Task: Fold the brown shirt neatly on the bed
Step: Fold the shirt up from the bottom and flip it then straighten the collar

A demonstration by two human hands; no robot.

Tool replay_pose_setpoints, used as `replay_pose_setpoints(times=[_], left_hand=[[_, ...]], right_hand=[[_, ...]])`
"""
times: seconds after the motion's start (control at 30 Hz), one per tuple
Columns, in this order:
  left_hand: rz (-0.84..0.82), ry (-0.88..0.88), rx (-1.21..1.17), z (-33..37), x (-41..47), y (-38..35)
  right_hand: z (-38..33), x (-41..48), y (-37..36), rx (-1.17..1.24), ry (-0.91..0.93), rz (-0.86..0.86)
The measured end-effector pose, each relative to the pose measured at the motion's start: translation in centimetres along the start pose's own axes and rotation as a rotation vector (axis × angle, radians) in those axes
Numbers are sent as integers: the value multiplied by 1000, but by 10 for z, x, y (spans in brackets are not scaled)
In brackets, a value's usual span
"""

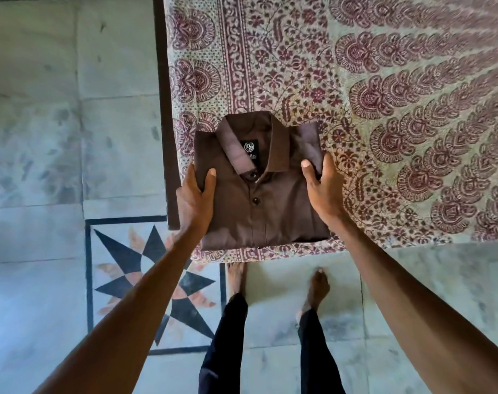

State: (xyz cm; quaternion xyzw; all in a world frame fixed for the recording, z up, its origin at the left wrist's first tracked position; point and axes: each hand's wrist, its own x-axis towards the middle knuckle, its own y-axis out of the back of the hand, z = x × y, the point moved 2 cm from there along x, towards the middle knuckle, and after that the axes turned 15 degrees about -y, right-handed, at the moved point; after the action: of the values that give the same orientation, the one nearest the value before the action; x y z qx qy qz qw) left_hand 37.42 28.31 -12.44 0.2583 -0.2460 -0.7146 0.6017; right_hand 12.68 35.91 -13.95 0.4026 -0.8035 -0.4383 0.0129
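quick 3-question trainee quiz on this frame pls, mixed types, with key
1. True or false: the brown shirt lies spread out flat, sleeves extended.
2. Where does the left hand hold the shirt? A) collar B) the shirt's left edge in view C) bottom hem
3. Fill in: the shirt sits near the corner of the bed, on a ____ bedsheet.

Key: 1 false, it is folded into a compact rectangle, collar up. 2 B; the right hand holds the opposite edge. 3 patterned.

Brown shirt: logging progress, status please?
Left hand and right hand grip the shirt sides. Shirt folded, collar up, at bed corner. Nothing in the way.
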Motion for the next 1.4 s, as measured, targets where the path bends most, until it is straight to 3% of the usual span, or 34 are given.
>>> replay_pose_setpoints(times=[0.1,0.2,0.3,0.4,0.67,0.87,1.4], left_hand=[[37,-17,191,-1,-3,2],[66,-179,478,5,3,1],[-103,-405,526,5,9,-15],[-224,-423,537,-14,15,-31],[-186,-392,520,-7,-3,-20],[-258,-436,460,-9,-30,-25],[-245,-431,542,-17,-8,-31]], right_hand=[[4,-4,-2,-241,10,158],[-11,-6,6,-451,126,391],[-16,7,-7,-610,300,223],[-4,24,-20,-718,272,-6],[-6,-6,-11,-717,210,90],[1,-49,-26,-651,218,3],[4,-26,-28,-618,165,52]])
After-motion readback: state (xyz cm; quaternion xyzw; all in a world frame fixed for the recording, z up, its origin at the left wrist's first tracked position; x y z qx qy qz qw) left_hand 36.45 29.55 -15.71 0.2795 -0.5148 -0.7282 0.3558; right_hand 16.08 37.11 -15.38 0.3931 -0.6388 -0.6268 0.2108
